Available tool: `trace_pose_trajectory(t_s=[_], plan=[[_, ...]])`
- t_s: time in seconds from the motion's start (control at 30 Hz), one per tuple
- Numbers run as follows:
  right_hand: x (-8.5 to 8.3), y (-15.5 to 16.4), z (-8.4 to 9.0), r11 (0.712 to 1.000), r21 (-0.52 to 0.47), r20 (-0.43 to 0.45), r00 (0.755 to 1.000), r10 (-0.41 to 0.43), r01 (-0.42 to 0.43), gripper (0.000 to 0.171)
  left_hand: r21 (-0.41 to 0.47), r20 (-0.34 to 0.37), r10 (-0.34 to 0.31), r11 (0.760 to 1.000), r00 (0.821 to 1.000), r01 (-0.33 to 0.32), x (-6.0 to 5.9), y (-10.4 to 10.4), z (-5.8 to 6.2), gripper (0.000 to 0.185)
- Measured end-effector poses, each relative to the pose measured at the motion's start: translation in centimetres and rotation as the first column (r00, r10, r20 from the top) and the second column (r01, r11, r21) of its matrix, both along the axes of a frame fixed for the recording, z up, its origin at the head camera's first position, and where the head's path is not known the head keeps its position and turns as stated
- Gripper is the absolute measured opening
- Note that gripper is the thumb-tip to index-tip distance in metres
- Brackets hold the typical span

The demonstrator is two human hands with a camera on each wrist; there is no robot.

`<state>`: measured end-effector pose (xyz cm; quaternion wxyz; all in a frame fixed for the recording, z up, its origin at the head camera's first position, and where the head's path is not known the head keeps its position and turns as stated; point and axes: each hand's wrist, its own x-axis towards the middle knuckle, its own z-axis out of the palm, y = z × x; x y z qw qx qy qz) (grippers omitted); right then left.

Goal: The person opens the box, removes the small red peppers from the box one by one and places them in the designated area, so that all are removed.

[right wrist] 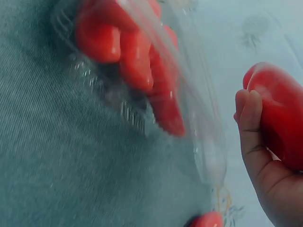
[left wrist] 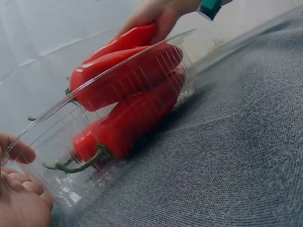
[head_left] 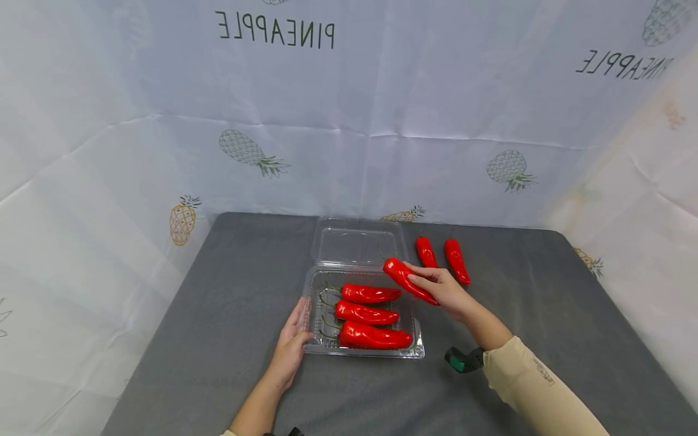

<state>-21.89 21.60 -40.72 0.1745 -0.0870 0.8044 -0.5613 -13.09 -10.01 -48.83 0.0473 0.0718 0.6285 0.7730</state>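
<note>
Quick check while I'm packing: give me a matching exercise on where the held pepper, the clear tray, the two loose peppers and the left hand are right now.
1. held pepper
2. clear tray
3. two loose peppers
4. left hand

A. lying on the grey cloth, right of the lid
B. gripped in the right hand
C. on the tray's left edge
D. holding three peppers, lid open

Pairs: 1-B, 2-D, 3-A, 4-C

Right wrist view blurred throughout; right hand (right wrist: 265, 156) cut by the frame's right and bottom edges, held pepper (right wrist: 279, 118) cropped beyond the fingertips. Left wrist view: left hand (left wrist: 21, 198) cut at the corner, only fingertips against the clear container (left wrist: 57, 127).
</note>
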Motion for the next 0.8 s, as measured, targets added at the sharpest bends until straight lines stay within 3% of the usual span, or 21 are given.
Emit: trace_pose_trajectory(t_s=[0.23, 0.8], plan=[[0.3, 1.5, -0.7, 0.992, -0.009, 0.051, 0.991, -0.126, 0.127, 0.056, -0.016, 0.021, 0.001, 1.0, 1.0, -0.001, 0.0, 0.0, 0.1, 0.075], [0.2, 5.4, -1.4, 0.951, -0.113, 0.101, 0.956, -0.277, 0.287, 0.063, -0.016, 0.028, -0.006, 1.0, 1.0, 0.006, 0.0, 0.0, 0.1, 0.076]])
